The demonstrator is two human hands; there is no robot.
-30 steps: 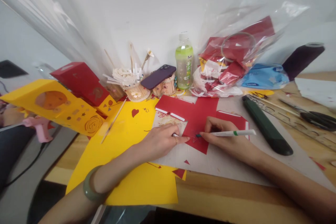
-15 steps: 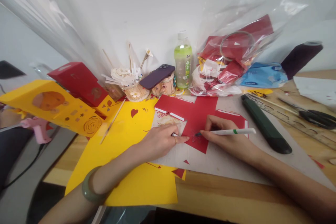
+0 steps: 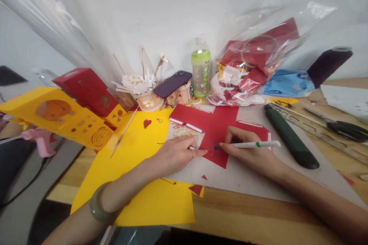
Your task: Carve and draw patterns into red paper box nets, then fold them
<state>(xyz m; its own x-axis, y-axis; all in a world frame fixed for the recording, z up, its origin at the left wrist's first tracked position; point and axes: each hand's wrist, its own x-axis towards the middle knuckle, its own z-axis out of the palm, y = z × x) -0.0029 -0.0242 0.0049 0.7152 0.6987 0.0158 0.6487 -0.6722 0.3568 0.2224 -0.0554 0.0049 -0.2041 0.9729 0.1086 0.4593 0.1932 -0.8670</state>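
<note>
My right hand (image 3: 244, 147) is closed in a writing grip around a slim white pen (image 3: 253, 144) with a green band. The pen's dark teal tip touches the lower flap of a red card cutout (image 3: 222, 122), where fine lines show. My left hand (image 3: 178, 155) lies at the flap's left edge, its index finger stretched onto the card and the other fingers curled. A small white end of something slim pokes out between those fingers; most of it is hidden. The cutout lies flat, with white strips along some tab edges.
Under the cutout are a grey board (image 3: 258, 187) and yellow card (image 3: 149, 203). To the right lie a dark green box cutter (image 3: 291, 138), a ruler and black scissors (image 3: 349, 130). Behind stand a green drink bottle (image 3: 201, 69) and a phone (image 3: 174, 83). Decorated boxes (image 3: 57, 113) stand left.
The pen tip and my right hand have shifted very slightly on the red flap. My left hand stays in place.
</note>
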